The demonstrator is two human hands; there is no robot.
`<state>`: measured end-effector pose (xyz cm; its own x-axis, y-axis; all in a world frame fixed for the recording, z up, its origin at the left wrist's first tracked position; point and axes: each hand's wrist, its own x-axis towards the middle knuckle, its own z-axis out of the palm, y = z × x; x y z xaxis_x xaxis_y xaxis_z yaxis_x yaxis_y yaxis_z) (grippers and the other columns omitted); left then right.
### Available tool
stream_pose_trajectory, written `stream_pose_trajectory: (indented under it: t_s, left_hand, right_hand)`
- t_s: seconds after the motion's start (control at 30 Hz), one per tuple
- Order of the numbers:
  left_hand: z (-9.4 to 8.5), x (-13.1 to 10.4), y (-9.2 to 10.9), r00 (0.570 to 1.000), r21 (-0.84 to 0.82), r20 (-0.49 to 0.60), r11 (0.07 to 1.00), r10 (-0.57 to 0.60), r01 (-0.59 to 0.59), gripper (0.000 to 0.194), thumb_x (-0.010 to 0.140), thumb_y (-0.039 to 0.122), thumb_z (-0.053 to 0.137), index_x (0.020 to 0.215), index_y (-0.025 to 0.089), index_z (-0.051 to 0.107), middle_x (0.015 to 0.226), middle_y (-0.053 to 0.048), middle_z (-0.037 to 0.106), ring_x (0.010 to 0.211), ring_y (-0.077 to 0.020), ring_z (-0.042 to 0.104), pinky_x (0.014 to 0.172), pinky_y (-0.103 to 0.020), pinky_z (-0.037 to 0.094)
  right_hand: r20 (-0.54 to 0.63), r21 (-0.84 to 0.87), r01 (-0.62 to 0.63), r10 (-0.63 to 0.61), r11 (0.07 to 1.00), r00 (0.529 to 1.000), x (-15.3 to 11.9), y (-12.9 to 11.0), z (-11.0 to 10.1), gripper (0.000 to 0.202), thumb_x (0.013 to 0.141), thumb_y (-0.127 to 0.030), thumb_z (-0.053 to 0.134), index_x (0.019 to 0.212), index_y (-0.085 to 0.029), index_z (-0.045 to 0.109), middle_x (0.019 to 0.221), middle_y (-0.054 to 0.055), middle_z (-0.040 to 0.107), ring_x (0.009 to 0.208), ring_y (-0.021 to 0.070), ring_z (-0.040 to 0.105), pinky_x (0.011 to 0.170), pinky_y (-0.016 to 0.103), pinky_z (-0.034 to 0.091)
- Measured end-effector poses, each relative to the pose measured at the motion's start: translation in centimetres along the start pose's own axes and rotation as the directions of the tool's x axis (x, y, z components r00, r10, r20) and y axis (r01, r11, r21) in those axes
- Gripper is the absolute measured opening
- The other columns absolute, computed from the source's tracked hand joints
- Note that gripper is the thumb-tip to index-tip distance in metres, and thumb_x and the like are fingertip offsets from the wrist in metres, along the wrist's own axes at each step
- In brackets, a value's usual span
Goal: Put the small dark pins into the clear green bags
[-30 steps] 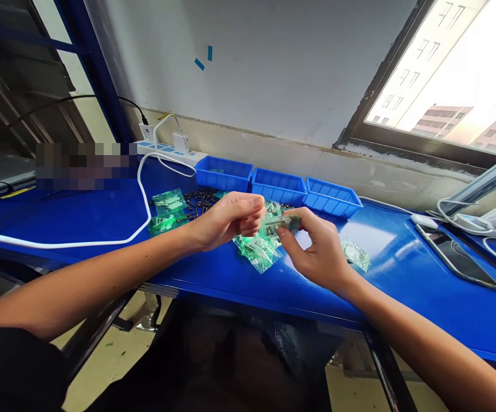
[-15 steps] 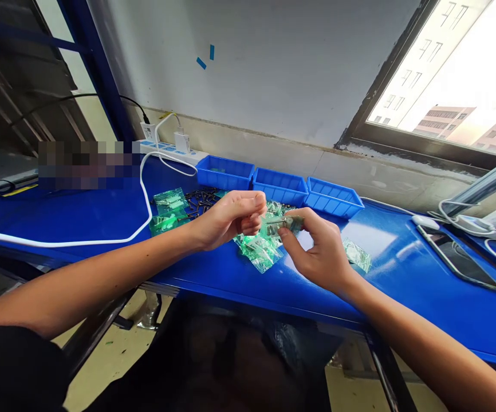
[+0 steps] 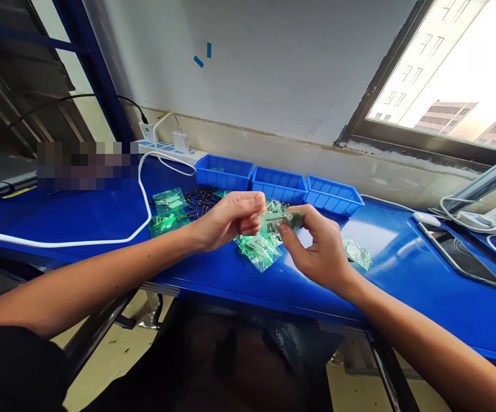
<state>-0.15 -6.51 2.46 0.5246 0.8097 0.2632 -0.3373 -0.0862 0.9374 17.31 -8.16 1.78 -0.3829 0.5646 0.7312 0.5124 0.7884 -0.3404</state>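
My right hand [image 3: 319, 246] pinches a small clear plastic bag [image 3: 280, 221] with metal parts in it, between thumb and index finger. Close to the bag's left end, my left hand [image 3: 231, 220] is closed, thumb over curled fingers; what it grips, if anything, is hidden. Below and behind both hands lies a pile of green-tinted bags [image 3: 262, 252]. More such bags [image 3: 169, 200] lie left, beside a heap of dark screws [image 3: 200, 201]. A single bag [image 3: 357, 252] rests right of my right wrist.
Three blue bins [image 3: 224, 171], [image 3: 279, 184], [image 3: 334, 195] stand in a row along the wall. A white cable [image 3: 144, 200] curves across the blue table [image 3: 213, 280] on the left. A phone [image 3: 458, 253] lies at the right, near a power strip and cables.
The bag in my right hand is turned slightly, and more of its metal contents shows. Both hands stay in nearly the same place; the view has shifted slightly.
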Motion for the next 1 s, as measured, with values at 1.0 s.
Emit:
stream_pose_trajectory:
  t_s: [1.0]
  left_hand:
    - [0.18,-0.1,0.54,1.0,-0.011,-0.015,1.0,0.027,-0.027,0.037,0.066,0.036,0.069,0.056,0.016,0.04,0.051,0.007,0.033,0.042,-0.0023,0.027,0.041,-0.018,0.026]
  right_hand:
    - [0.021,-0.019,-0.057,0.057,0.998,0.998,-0.05,-0.05,0.26,0.003,0.079,-0.017,0.052,0.08,-0.02,0.052,0.063,-0.003,0.057,0.055,0.0091,0.049,0.052,0.022,0.039]
